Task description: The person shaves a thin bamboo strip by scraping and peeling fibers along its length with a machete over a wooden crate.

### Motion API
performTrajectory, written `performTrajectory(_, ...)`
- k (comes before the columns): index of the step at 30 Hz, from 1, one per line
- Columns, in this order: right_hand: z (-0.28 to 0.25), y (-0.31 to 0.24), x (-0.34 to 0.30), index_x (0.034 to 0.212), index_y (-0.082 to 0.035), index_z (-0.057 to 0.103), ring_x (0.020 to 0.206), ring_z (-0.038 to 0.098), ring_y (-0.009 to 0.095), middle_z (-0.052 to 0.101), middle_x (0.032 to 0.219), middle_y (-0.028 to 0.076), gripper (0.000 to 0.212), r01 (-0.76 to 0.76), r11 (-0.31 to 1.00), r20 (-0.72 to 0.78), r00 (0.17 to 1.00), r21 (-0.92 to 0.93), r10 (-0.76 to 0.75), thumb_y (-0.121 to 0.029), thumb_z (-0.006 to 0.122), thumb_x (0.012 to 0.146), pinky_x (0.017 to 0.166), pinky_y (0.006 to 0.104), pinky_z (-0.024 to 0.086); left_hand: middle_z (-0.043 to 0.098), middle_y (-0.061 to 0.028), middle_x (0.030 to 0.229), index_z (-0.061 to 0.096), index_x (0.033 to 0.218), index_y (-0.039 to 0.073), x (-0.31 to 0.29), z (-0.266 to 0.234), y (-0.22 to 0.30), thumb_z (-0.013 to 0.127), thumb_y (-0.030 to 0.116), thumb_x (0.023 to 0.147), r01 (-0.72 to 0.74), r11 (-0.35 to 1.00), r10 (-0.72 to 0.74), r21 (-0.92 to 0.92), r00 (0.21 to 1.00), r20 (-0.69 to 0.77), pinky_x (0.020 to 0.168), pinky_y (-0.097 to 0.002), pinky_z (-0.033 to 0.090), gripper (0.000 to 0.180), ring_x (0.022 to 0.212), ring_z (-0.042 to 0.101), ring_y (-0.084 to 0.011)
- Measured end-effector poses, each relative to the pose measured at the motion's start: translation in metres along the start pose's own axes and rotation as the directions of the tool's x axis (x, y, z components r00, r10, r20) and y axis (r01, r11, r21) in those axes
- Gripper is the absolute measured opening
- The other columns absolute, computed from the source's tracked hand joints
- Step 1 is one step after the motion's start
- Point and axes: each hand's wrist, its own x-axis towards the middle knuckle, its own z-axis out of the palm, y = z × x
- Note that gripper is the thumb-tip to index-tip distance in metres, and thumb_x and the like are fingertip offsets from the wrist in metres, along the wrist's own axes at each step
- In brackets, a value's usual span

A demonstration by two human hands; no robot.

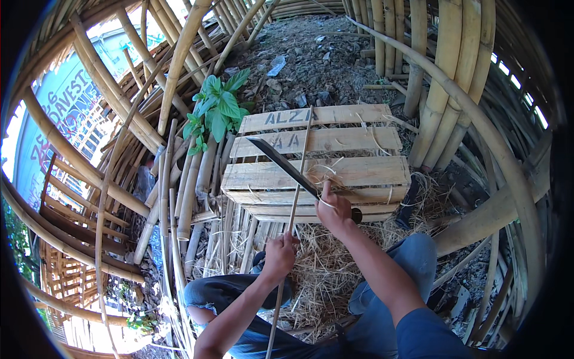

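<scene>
My left hand [279, 256] is closed around a thin bamboo strip [303, 157], which runs from below my lap up across a wooden crate [353, 172]. In my right hand [335, 209] is a machete [281, 160], gripped by its handle, with the dark blade pointing up and to the left. The blade crosses the strip over the crate's slats; whether the two touch I cannot tell. Curled pale shavings [326, 173] lie on the crate beside my right hand.
Shavings [317, 263] cover the ground between my knees. Cut bamboo poles [190, 197] lie at the left near a leafy green plant [218, 106]. Upright bamboo posts [457, 72] and a long bent pole [478, 113] stand at the right. Rough soil [293, 60] stretches behind the crate.
</scene>
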Motion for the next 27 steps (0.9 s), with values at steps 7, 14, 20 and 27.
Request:
performTrajectory(7, 0.003, 0.004, 0.003, 0.107, -0.001, 0.036, 0.061, 0.063, 0.04, 0.062, 0.064, 0.022, 0.03, -0.025, 1.0, 0.053, 0.998, 0.006, 0.024, -0.016, 0.047, 0.083, 0.054, 0.0492, 0.05, 0.05, -0.0038, 0.052, 0.062, 0.084, -0.004, -0.024, -0.004, 0.002, 0.037, 0.029, 0.099, 0.056, 0.998, -0.055, -0.019, 0.998, 0.014, 0.046, -0.0294, 0.036, 0.044, 0.047, 0.046, -0.0109)
performTrajectory(14, -0.005, -0.003, 0.003, 0.118, 0.002, 0.033, 0.062, 0.064, 0.039, 0.063, 0.066, 0.023, 0.043, -0.079, 0.997, 0.121, 0.99, -0.003, 0.078, -0.017, 0.048, 0.083, 0.055, 0.0483, 0.051, 0.05, -0.0016, 0.056, 0.062, 0.085, -0.004, -0.045, -0.015, 0.0, 0.037, 0.028, 0.099, 0.069, 0.991, -0.061, -0.116, 0.996, 0.065, 0.048, -0.0261, 0.036, 0.043, 0.048, 0.044, -0.0088)
performTrajectory(20, -0.003, 0.001, 0.004, 0.125, 0.003, 0.03, 0.064, 0.064, 0.039, 0.063, 0.068, 0.025, 0.05, -0.081, 0.997, 0.166, 0.983, -0.013, 0.082, -0.016, 0.049, 0.083, 0.056, 0.0469, 0.052, 0.045, 0.0015, 0.057, 0.06, 0.089, -0.003, -0.073, -0.023, 0.006, 0.035, 0.027, 0.1, 0.123, 0.984, -0.114, -0.13, 0.991, 0.076, 0.046, -0.0238, 0.033, 0.041, 0.049, 0.04, -0.0054)
performTrajectory(27, -0.011, -0.006, 0.005, 0.127, 0.004, 0.028, 0.067, 0.065, 0.038, 0.063, 0.072, 0.026, 0.051, -0.105, 0.994, 0.227, 0.969, 0.004, 0.102, -0.015, 0.048, 0.084, 0.058, 0.0464, 0.052, 0.04, 0.0053, 0.057, 0.057, 0.092, -0.003, -0.105, -0.035, 0.0, 0.035, 0.027, 0.1, 0.224, 0.936, -0.197, -0.273, 0.973, 0.121, 0.042, -0.0209, 0.027, 0.038, 0.046, 0.034, -0.002)
